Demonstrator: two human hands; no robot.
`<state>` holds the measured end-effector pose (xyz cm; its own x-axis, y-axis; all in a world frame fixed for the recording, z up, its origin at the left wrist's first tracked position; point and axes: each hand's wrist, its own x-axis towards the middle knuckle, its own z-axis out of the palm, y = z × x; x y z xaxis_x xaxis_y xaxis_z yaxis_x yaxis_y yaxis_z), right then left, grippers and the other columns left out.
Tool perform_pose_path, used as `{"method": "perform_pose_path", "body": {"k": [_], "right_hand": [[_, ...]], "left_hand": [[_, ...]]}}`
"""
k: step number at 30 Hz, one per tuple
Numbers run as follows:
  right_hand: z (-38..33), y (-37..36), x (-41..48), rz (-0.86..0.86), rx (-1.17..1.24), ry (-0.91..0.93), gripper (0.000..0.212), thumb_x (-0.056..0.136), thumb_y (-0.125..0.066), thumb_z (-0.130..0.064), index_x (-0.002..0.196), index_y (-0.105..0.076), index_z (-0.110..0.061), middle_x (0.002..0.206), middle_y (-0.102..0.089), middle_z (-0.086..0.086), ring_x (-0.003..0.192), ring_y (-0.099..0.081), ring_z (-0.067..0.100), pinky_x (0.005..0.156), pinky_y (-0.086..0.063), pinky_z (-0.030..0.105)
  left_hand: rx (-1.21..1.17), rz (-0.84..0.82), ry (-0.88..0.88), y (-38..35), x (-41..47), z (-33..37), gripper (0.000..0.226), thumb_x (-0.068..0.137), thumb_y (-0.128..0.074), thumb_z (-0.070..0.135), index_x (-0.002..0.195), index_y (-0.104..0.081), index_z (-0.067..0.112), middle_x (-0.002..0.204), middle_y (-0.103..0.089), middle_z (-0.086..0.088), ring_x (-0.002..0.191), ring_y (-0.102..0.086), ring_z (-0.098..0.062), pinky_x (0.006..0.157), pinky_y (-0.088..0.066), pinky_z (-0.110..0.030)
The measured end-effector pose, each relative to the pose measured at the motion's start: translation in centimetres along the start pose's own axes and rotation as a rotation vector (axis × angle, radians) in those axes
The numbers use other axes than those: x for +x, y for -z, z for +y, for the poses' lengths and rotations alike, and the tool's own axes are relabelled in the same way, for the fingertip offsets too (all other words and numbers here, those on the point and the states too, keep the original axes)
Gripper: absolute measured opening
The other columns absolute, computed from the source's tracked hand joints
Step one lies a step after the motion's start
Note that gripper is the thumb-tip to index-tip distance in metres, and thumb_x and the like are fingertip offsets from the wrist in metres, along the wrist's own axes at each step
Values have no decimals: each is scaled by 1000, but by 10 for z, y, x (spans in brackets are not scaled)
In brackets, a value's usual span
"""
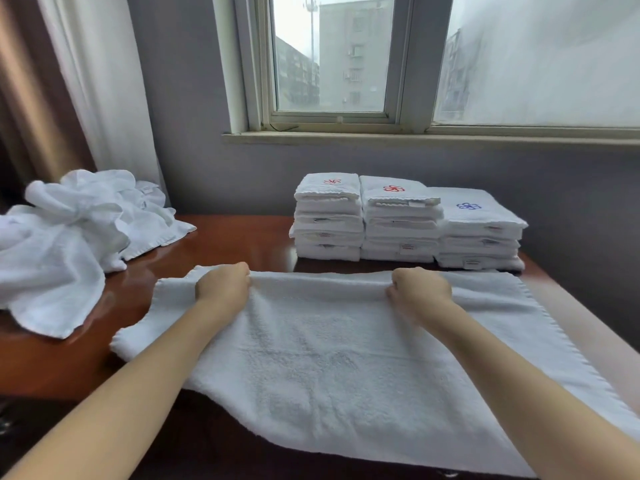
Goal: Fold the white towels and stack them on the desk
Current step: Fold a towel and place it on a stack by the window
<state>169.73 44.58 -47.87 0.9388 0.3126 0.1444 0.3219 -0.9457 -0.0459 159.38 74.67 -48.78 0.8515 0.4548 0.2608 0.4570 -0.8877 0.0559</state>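
Observation:
A white towel (322,348) lies spread over the brown desk (221,237), its near edge hanging off the front. My left hand (223,285) grips the towel's far edge left of centre. My right hand (417,289) grips the same edge right of centre, and the cloth is bunched into a ridge between them. Behind the towel stand three stacks of folded white towels: the left stack (327,220) and the middle stack (400,223) carry red emblems, and the lower right stack (479,233) carries a blue one.
A heap of unfolded white towels (69,237) covers the desk's left end. A grey wall, a window sill (415,137) and a curtain (100,84) stand behind the desk. Bare wood shows between the heap and the stacks.

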Motion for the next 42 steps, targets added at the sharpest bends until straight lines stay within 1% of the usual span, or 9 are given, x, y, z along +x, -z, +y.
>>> {"method": "perform_pose_path", "body": {"k": [7,13,19,22,28,30,32,37,42], "right_hand": [[13,24,8,118,282,-45,27,98,-45,-42,91,-48,-16,102,-65,13,93,-58,32,66,-35,35],[13,50,2,415,414,20,29,98,-52,-39,84,-44,-15,81,-56,5,87,-60,34,65,-32,35],[6,65,-9,596,279,111,20,98,-52,-33,88,-38,-21,154,-39,6,119,-51,42,111,-26,56],[4,62,-18,487,99,60,18,96,-52,-36,93,-49,-18,142,-52,6,117,-52,41,114,-12,63],[-7,63,-48,-29,-102,109,18,86,-60,-35,88,-60,-17,74,-66,-3,77,-65,21,66,-47,28],[-8,61,-54,-223,-35,111,19,88,-59,-33,83,-60,-14,53,-63,-5,58,-69,14,68,-56,30],[-7,58,-57,-349,116,84,24,92,-56,-32,88,-61,-10,67,-71,-3,54,-71,18,69,-58,33],[11,52,-53,-121,265,51,15,88,-53,-31,85,-65,-23,71,-73,-11,43,-63,7,61,-54,28],[50,34,-46,230,396,-104,21,91,-48,-28,100,-67,-31,100,-71,-8,99,-64,17,71,-44,30]], "left_hand": [[-233,99,70,22,15,6,21,105,-33,25,104,-51,13,112,-64,-16,101,-58,-39,75,-41,-39],[-504,341,-18,48,17,14,22,103,-35,13,112,-48,-2,126,-47,-26,110,-51,-45,91,-42,-55],[-377,582,-75,74,15,10,26,101,-41,12,116,-49,-8,156,-26,-23,133,-36,-47,105,-33,-54],[-235,409,12,69,3,8,32,96,-43,13,118,-52,-8,155,-30,-20,130,-36,-46,106,-34,-52],[37,-377,147,47,-26,16,44,99,-30,26,134,-53,13,143,-49,-10,129,-47,-31,106,-38,-43],[171,-464,152,43,-30,20,51,100,-23,39,138,-52,20,147,-47,-4,133,-43,-27,104,-34,-39],[338,-480,84,46,-34,31,53,99,-22,48,130,-57,25,136,-55,1,127,-49,-23,91,-36,-38],[219,-291,-197,46,-37,78,33,96,-41,46,92,-60,20,90,-58,7,89,-58,-18,68,-38,-27],[-260,-157,-452,35,-55,145,20,93,-51,39,105,-65,31,108,-65,14,105,-60,-13,77,-46,-29]]}}
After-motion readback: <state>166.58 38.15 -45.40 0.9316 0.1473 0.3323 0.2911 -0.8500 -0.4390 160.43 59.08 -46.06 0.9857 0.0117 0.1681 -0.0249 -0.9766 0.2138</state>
